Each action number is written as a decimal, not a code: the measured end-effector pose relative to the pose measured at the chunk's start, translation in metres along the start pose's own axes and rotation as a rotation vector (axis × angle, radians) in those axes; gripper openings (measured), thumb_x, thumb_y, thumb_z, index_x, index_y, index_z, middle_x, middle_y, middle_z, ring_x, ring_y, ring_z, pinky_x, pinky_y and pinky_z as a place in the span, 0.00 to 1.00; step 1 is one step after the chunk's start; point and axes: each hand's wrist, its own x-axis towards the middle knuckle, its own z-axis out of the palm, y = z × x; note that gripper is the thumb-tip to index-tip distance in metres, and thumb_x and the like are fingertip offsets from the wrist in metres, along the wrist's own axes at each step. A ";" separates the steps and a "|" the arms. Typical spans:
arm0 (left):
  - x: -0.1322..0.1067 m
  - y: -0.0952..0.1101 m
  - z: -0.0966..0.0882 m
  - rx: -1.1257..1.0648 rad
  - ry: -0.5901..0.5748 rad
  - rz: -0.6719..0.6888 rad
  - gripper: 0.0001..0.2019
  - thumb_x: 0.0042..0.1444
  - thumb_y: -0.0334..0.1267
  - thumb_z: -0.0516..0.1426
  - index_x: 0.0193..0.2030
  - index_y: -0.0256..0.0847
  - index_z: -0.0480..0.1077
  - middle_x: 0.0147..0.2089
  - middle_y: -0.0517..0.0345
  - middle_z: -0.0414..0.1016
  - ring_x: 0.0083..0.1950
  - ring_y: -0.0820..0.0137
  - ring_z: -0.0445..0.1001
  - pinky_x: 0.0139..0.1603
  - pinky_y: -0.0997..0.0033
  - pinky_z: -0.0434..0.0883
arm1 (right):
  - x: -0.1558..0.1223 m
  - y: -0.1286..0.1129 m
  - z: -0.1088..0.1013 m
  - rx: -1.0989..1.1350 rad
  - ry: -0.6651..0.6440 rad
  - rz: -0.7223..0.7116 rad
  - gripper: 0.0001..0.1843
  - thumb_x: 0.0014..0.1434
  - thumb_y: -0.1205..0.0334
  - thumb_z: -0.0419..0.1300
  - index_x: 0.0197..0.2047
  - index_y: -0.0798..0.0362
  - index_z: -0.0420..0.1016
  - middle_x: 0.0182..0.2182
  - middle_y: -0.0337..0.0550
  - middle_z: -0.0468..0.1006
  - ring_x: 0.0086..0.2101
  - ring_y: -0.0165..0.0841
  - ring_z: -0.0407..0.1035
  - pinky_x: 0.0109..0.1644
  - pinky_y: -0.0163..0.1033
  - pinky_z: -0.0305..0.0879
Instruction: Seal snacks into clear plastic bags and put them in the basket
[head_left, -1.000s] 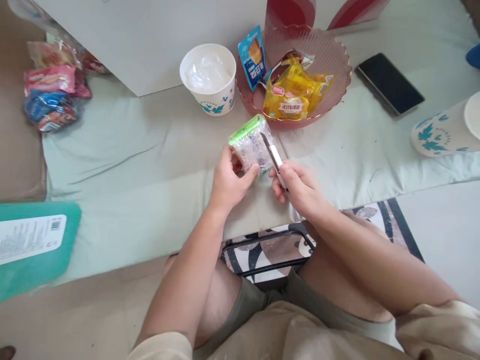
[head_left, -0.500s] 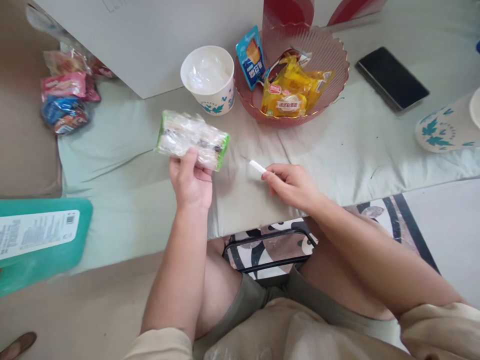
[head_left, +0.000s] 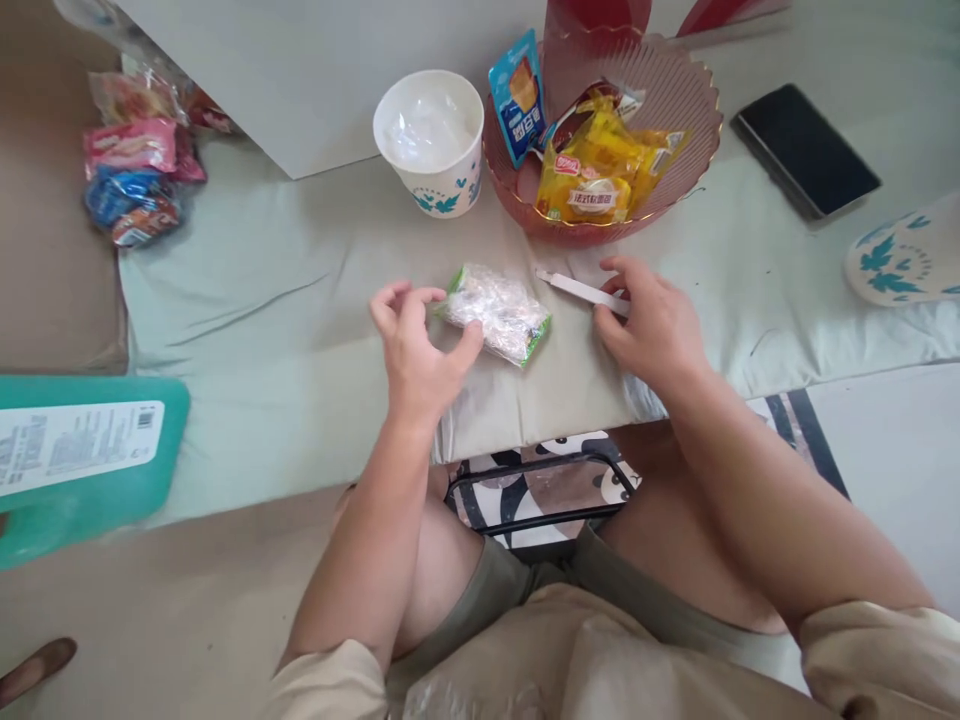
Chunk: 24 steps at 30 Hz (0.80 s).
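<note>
A clear-wrapped snack packet [head_left: 496, 312] with green ends lies on the pale cloth [head_left: 255, 400]. My left hand [head_left: 424, 345] is open around its left side, with fingers and thumb apart and the thumb by its near edge. A slim white utility knife [head_left: 579, 289] points left towards the packet. The thumb and a finger of my right hand [head_left: 651, 322] are on either side of its rear end, and the index finger is raised. The palm hides the end of the handle.
Behind stand a paper cup [head_left: 461, 187] holding clear plastic and a pink bowl [head_left: 517, 215] of wrapped snacks. A phone [head_left: 806, 150] and another cup [head_left: 900, 255] are at right. Bagged snacks [head_left: 135, 190] and a green container [head_left: 169, 450] are at left. Crumpled clear plastic [head_left: 642, 396] lies below my right wrist.
The packet has moved right and down onto the cloth, and my left hand has let it go. My right hand has shifted right and up, and more of the knife's handle shows.
</note>
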 end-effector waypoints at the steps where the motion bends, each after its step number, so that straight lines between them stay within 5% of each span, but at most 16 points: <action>1: 0.002 -0.001 -0.002 0.017 -0.009 0.045 0.25 0.42 0.39 0.71 0.49 0.44 0.71 0.63 0.46 0.65 0.69 0.51 0.65 0.71 0.50 0.66 | 0.001 0.000 -0.001 -0.028 0.020 0.023 0.26 0.58 0.64 0.57 0.60 0.51 0.73 0.43 0.51 0.83 0.45 0.48 0.73 0.52 0.55 0.66; 6: 0.008 0.000 -0.005 -0.055 -0.144 0.072 0.23 0.44 0.35 0.69 0.49 0.46 0.73 0.52 0.54 0.79 0.55 0.59 0.76 0.61 0.59 0.72 | 0.000 -0.010 -0.002 -0.044 0.147 0.029 0.21 0.58 0.66 0.55 0.54 0.51 0.74 0.50 0.56 0.81 0.56 0.54 0.70 0.61 0.64 0.61; 10: 0.006 0.004 -0.005 -0.157 -0.059 -0.066 0.06 0.54 0.34 0.61 0.39 0.45 0.73 0.33 0.62 0.78 0.33 0.70 0.75 0.38 0.69 0.71 | -0.005 -0.024 0.007 0.258 -0.066 -0.228 0.27 0.57 0.62 0.56 0.61 0.49 0.68 0.57 0.54 0.79 0.57 0.48 0.72 0.62 0.57 0.67; 14: 0.007 0.003 -0.006 -0.332 -0.061 -0.185 0.12 0.49 0.31 0.60 0.41 0.46 0.72 0.29 0.65 0.75 0.25 0.72 0.70 0.30 0.70 0.67 | -0.005 -0.036 0.015 0.386 -0.157 -0.281 0.34 0.54 0.65 0.55 0.66 0.51 0.65 0.52 0.51 0.81 0.51 0.43 0.75 0.57 0.51 0.70; 18: 0.016 -0.002 -0.008 -0.343 -0.039 -0.165 0.08 0.45 0.31 0.60 0.33 0.45 0.69 0.29 0.63 0.72 0.29 0.72 0.70 0.31 0.71 0.67 | -0.001 -0.036 0.010 0.355 -0.074 -0.279 0.21 0.53 0.67 0.53 0.48 0.48 0.77 0.36 0.44 0.78 0.40 0.40 0.73 0.49 0.49 0.71; 21: 0.022 -0.005 -0.015 -0.348 0.052 -0.235 0.05 0.45 0.31 0.58 0.26 0.44 0.64 0.24 0.64 0.65 0.25 0.73 0.64 0.27 0.71 0.62 | 0.000 -0.023 0.000 0.333 0.016 -0.220 0.09 0.54 0.67 0.55 0.33 0.48 0.76 0.34 0.45 0.76 0.39 0.40 0.73 0.49 0.50 0.70; 24: 0.023 -0.010 -0.022 -0.314 0.164 -0.291 0.09 0.45 0.29 0.56 0.21 0.44 0.60 0.21 0.64 0.60 0.23 0.74 0.59 0.24 0.71 0.58 | 0.001 -0.002 -0.009 0.334 0.115 -0.112 0.05 0.54 0.65 0.57 0.30 0.48 0.74 0.36 0.46 0.77 0.41 0.42 0.74 0.52 0.54 0.71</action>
